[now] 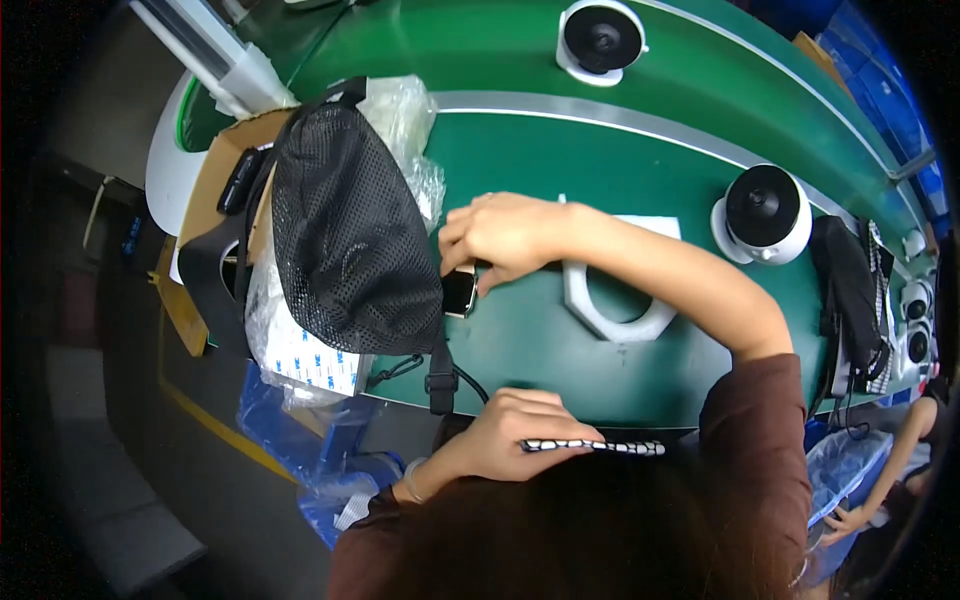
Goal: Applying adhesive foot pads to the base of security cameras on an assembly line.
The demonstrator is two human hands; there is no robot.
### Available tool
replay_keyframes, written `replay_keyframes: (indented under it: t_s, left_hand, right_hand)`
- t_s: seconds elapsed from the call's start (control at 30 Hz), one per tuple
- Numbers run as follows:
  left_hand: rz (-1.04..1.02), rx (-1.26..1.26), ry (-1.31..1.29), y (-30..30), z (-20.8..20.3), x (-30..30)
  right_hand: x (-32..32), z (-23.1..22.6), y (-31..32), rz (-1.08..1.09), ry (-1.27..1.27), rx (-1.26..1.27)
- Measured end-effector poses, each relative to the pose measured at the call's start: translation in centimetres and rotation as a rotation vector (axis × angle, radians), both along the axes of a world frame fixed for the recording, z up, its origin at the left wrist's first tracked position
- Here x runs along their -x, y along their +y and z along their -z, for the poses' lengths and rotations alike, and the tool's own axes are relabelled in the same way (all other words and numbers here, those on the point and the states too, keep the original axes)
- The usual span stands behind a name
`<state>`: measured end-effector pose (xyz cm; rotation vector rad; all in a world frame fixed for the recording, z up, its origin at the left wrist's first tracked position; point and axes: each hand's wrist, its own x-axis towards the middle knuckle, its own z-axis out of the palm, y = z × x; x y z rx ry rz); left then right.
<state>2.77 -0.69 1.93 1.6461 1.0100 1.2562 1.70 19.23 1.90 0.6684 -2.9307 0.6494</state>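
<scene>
My right hand [508,236] reaches across the green table from the right, fingers curled down. Its thumb and fingertips grip a small smartwatch [460,293] with a dark square screen, lying beside a black mesh bag [345,230]. Near the table's front edge, my left hand [520,432] is closed on a thin flat thing with a black-and-white pattern [620,447]. Only its narrow edge shows, so I cannot tell its kind. Under my right forearm lies a white foam piece [655,322] with a large opening, partly covered by the arm.
A white round-headed device with a black face [765,210] stands at the right; a similar device [600,40] is behind. Clear plastic wrapping [400,120] and a cardboard box [215,185] surround the mesh bag. A black pouch [845,290] lies far right, near another person's arm [890,470].
</scene>
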Motion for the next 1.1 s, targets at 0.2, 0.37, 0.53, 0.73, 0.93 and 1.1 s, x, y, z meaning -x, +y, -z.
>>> replay_keyframes:
  t_s: [0.2,0.37,0.53,0.73,0.93,1.1]
  left_hand:
    - [0.019,0.021,-0.017,0.9,0.4,1.4]
    - [0.026,0.046,-0.044,2.1,1.1,1.2]
    - [0.117,0.029,-0.061,3.0,1.2,1.1]
    - [0.137,0.029,-0.079,2.7,1.8,0.9]
    - [0.138,0.017,-0.037,2.7,1.6,1.0]
    - [0.127,0.051,-0.019,3.1,1.3,1.2]
  right_hand:
    - [-0.2,-0.8,0.0,0.08,-0.052,-0.031]
    - [-6.9,-6.6,0.5,0.46,0.243,-0.022]
    - [-18.9,-8.7,-1.9,1.171,0.572,-0.361]
    - [-25.6,-2.0,-1.1,1.528,0.529,-0.212]
    - [-24.9,1.1,1.0,1.583,0.527,-0.084]
    - [-25.7,1.6,2.1,1.61,0.662,-0.03]
